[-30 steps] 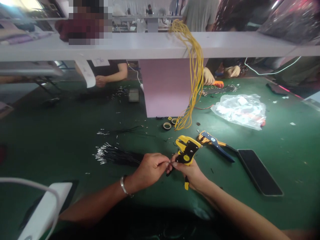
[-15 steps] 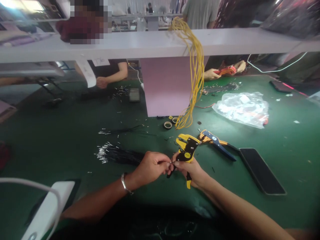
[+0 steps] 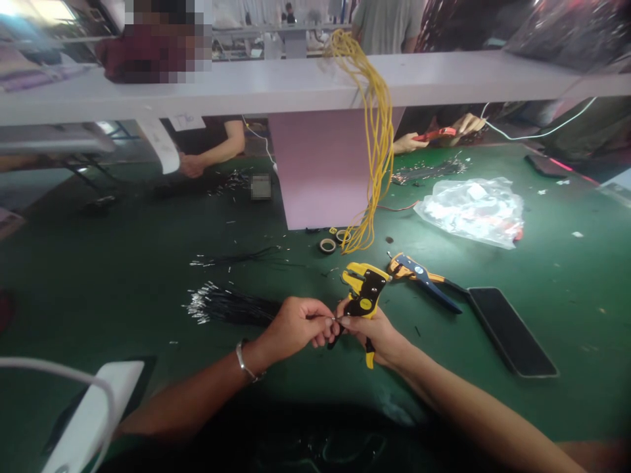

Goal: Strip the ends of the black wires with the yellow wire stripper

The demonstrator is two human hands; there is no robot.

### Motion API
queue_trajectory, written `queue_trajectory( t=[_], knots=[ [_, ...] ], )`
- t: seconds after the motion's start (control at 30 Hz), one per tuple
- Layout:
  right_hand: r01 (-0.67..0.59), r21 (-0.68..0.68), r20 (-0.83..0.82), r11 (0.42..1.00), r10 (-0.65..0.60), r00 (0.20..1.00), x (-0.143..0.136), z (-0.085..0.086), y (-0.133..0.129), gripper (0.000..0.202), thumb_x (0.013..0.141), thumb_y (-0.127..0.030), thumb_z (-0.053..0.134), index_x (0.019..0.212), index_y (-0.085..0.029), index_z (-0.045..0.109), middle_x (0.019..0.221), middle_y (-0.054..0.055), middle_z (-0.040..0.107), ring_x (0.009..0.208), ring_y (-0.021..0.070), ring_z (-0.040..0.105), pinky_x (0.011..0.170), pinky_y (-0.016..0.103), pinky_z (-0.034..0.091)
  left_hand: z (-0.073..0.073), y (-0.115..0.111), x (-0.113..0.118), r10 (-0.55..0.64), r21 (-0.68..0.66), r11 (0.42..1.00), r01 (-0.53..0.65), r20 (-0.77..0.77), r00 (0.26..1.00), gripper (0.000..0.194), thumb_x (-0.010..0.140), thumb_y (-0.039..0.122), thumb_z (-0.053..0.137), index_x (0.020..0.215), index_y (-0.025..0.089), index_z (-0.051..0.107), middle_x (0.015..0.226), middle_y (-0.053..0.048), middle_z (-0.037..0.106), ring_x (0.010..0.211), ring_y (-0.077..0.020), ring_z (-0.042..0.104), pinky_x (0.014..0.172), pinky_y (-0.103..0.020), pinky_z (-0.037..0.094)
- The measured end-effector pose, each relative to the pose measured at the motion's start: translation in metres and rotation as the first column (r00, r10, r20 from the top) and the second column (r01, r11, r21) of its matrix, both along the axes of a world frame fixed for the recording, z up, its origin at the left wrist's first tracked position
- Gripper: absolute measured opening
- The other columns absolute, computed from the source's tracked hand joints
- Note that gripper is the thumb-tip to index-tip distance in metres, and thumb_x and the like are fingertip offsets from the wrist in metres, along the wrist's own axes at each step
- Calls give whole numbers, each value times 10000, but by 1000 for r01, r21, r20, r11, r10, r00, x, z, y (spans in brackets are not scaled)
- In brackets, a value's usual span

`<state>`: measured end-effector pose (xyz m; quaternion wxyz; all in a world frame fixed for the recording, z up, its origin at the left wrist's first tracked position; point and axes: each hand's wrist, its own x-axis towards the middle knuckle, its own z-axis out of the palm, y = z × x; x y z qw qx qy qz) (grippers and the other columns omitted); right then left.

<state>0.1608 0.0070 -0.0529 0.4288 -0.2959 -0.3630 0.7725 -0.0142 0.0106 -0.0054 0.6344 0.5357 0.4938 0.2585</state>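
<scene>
My right hand (image 3: 377, 332) is wrapped round a yellow and black wire stripper (image 3: 366, 295), its jaws pointing up and away from me. Finger and thumb of my left hand (image 3: 300, 325) are pinched on what looks like a thin wire (image 3: 336, 319), whose small tip meets the right thumb; the rest is hidden. Just left of that hand lies a bundle of black wires (image 3: 236, 307) with shiny metal ends. A smaller group of black wires (image 3: 246, 257) rests behind it. To the right lies a second wire stripper (image 3: 424, 279), blue and orange.
A phone (image 3: 513, 332) lies at right. Yellow wires (image 3: 377, 131) hang from the white shelf (image 3: 221, 92) beside two tape rolls (image 3: 327, 246). A clear plastic bag (image 3: 470, 213) sits further back. Co-workers' hands (image 3: 194, 164) show across the green table; one pair holds a red tool (image 3: 438, 135).
My hands stay together, with the pinch and the grip on the wire stripper much the same. The whole view has shifted slightly. Across the table, the co-worker's red tool has tilted a little.
</scene>
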Motion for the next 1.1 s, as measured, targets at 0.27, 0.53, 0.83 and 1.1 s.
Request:
queue_trajectory(
  t=[0.27,0.53,0.83,1.1],
  knots=[
    [7,16,36,1000,-7,999,-3,3,0,128,687,-232,739,749,-162,651,632,14,670,606,179,643,622,301,504,0,-1,1,-18,8,1000,18,-41,999,120,743,139,548,714,111,661,601,-19,657,489,-78,550,476,-193,458],
    [39,-17,22,999,-39,999,0,6,0,117,671,-137,665,782,-171,644,692,16,675,673,194,651,674,318,491,1,1,2,136,3,991,-136,-23,990,105,715,164,580,669,118,662,493,12,596,399,-58,474,393,-171,373],
    [13,28,69,1000,-15,998,-3,9,-6,239,578,-61,581,790,-159,635,692,21,684,677,212,642,718,363,489,4,1,0,261,-108,963,-246,166,951,119,714,225,655,719,105,657,554,-20,629,407,-87,529,391,-201,407],
    [-10,14,107,1000,9,994,-4,0,-6,275,554,-55,576,801,-156,643,673,27,699,671,212,642,711,357,486,3,3,-2,291,-175,951,-254,230,929,126,714,219,687,706,96,660,568,-28,626,407,-83,519,407,-207,391]
  ],
)
